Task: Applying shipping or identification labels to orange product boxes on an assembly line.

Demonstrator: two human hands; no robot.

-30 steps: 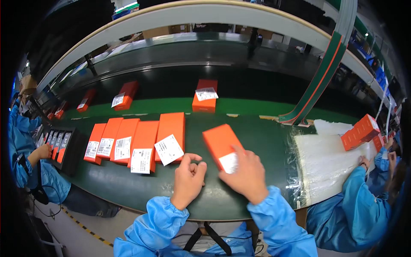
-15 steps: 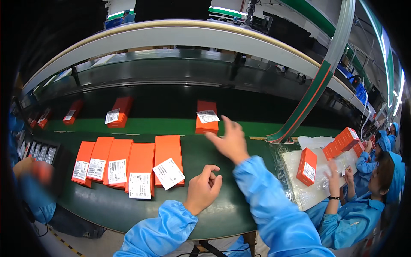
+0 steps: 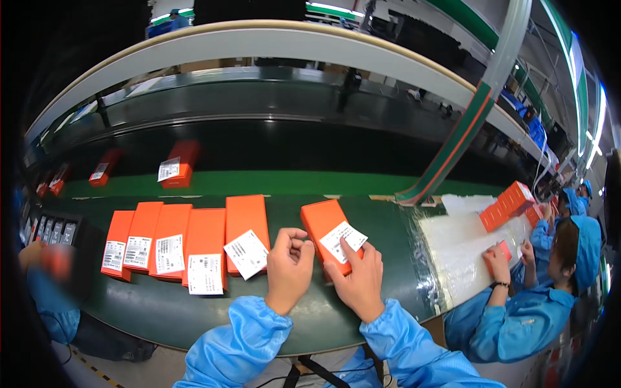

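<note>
My right hand (image 3: 358,281) grips the near end of an orange box (image 3: 321,223) on the dark green worktop, thumb along its left side. One finger rests on the tilted white label (image 3: 342,242), whose corner juts past the box's right edge. Just left of this box, my left hand (image 3: 290,267) is raised with its fingers curled in and nothing visible in them. Left of that hand, several orange boxes lie side by side in a row. The nearest of these boxes (image 3: 246,213) bears a slanted white label (image 3: 247,255); another box (image 3: 205,240) has a label overhanging its near end.
Beyond the worktop runs a green conveyor (image 3: 272,181) carrying labelled orange boxes (image 3: 180,163). At right, a co-worker (image 3: 527,304) handles an orange piece beside stacked orange boxes (image 3: 508,205). A slanted post (image 3: 453,142) rises at the conveyor's edge. At far left are dark packs (image 3: 57,231) and another person's hand.
My right hand has drawn a box from the conveyor onto the worktop, beside the row. My left hand has moved slightly left and up. The co-worker's hand has lowered onto an orange piece.
</note>
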